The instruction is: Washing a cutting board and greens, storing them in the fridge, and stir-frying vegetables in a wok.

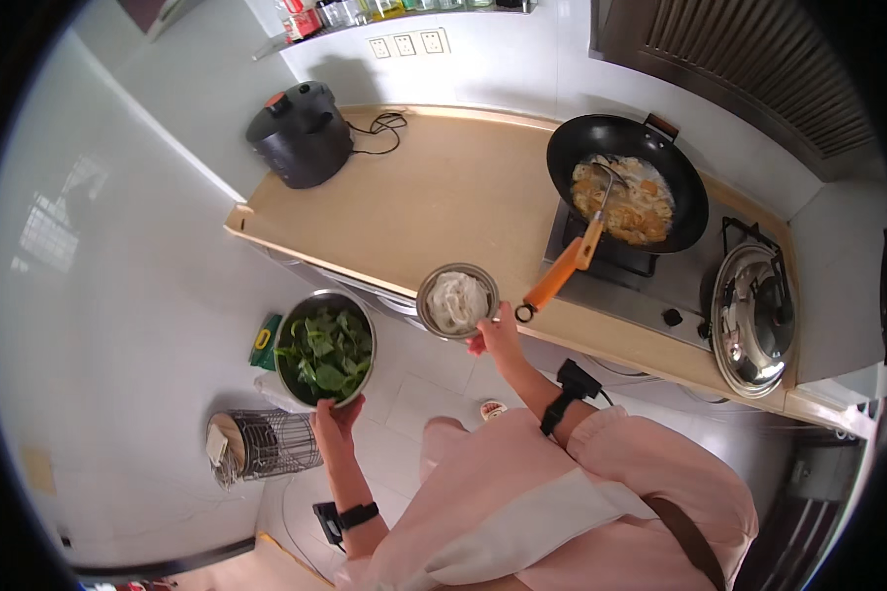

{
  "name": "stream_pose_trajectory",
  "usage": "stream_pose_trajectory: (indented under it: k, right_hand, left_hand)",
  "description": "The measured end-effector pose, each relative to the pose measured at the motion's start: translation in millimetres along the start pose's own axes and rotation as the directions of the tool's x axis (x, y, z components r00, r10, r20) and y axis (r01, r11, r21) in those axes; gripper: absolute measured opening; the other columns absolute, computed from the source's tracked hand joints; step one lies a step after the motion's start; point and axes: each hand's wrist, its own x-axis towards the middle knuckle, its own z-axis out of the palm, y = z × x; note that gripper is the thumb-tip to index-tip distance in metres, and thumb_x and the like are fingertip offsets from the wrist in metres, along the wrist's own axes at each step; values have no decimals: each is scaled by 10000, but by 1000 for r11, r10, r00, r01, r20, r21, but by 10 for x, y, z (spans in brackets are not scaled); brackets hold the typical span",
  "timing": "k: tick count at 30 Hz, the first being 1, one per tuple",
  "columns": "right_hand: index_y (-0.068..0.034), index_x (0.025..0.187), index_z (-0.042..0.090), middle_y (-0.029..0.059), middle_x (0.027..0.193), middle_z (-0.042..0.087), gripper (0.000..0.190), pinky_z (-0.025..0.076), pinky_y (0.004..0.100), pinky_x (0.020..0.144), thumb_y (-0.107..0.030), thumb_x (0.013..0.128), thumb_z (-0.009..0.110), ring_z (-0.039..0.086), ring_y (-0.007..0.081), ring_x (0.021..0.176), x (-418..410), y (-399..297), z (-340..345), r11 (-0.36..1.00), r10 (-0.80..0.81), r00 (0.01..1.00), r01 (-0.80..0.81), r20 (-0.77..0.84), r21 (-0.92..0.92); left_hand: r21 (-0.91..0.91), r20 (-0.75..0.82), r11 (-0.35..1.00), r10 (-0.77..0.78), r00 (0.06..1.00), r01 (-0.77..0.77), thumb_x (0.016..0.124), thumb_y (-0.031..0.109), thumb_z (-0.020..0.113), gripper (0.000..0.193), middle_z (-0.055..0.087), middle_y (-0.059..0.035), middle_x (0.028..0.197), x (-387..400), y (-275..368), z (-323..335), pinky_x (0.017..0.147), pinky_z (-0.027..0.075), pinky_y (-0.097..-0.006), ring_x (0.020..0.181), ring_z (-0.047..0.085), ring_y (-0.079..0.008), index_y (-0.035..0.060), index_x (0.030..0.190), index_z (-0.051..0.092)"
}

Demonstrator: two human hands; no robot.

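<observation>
My left hand [336, 417] grips the near rim of a metal bowl [372, 325] of green leaves [329, 354], held out over the floor left of the counter. In my right hand [497, 332] is a smaller metal bowl [423, 295] with white noodle-like food [457, 301], above the counter's front edge. To the right, a black wok [580, 140] stands on the gas stove [639, 292], with yellowish pieces in bubbling liquid [636, 214]. A spatula or ladle with an orange handle [554, 277] rests in the wok, its handle end reaching past the counter's front edge.
On the wooden counter [443, 192] a black electric cooker [301, 140] with a cord stands at the far left. A shiny domed lid [750, 318] leans at the stove's right. A wire basket [270, 445] and a green package [265, 341] are by the left wall.
</observation>
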Motion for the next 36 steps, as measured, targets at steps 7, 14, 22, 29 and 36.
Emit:
stream_pose_trajectory:
  k: [7,14,22,29,36]
  right_hand:
    - [-37,1121,259,160,585,547,380,473,309,336,-1,786,432,549,220,384,1022,376,671,999,9,953,4,-302,44]
    - [-98,1319,246,157,974,559,571,516,311,634,-104,833,545,590,200,779,1039,-146,1025,967,-82,960,12,-268,-254]
    - [-65,1065,526,97,976,537,342,349,406,849,-180,757,623,493,274,973,-252,-1844,541,178,-860,359,-455,-363,-873]
    - [-47,1077,413,183,898,567,399,427,439,735,-232,771,589,565,350,854,-142,-1846,-290,177,-603,545,-621,-583,-764]
    - [-18,877,484,193,702,588,215,461,456,618,-194,778,556,586,380,702,-141,-2477,-526,-1,-616,594,-658,-518,-753]
  left_hand:
    - [172,246,973,-195,949,155,778,85,418,300,567,-277,909,2119,119,649,729,567,-410,780,621,-368,-174,929,428]
    - [267,358,938,-310,881,221,772,70,451,368,553,-274,875,3534,-140,1406,652,582,-377,745,623,-352,-144,1041,319]
    - [268,350,919,-374,859,291,830,167,455,420,552,-284,949,4345,-232,1713,760,551,-369,874,604,-347,-132,1098,333]
    - [331,323,887,-428,844,323,862,309,499,479,547,-183,970,3941,-396,1674,801,494,-347,893,570,-255,-47,1154,369]
    - [592,373,802,-357,857,77,827,201,502,368,527,-34,900,3306,-354,1525,700,407,-280,799,494,-126,125,1183,451]
